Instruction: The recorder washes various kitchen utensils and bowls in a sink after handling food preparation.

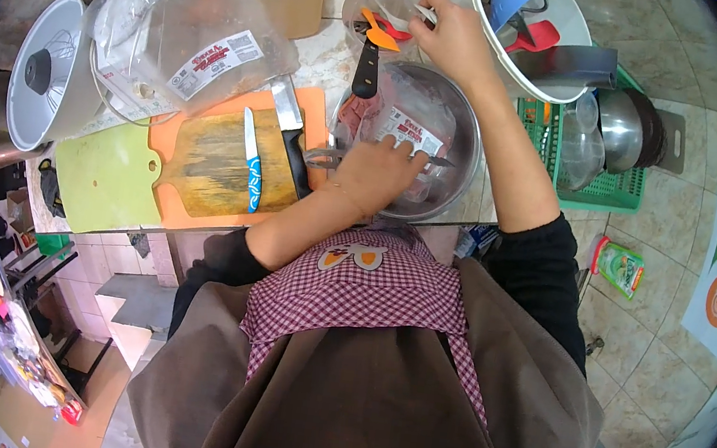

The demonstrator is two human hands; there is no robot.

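My left hand (373,177) is closed over the near side of a wide metal bowl (473,153). A grey metal tool (443,162) with a pointed end sticks out on both sides of it; its kind is partly hidden. Under the fingers lies a clear plastic bag (415,128) with a label, and pinkish meat (354,116) shows beside it. My right hand (454,41), up beside a white bucket (571,93), grips a slim pale handle (425,15). Just left of it is a clear round container (359,0) with orange-handled and red-handled utensils. A black knife handle (366,71) leans over the bowl's far rim.
Left of the bowl, a knife with a blue patterned handle (254,180) and a black-handled knife (297,163) lie on a wooden board (194,177). Behind stand a large clear plastic bag (160,20) and a jug (292,1). A green basket (621,198) of cookware sits right.
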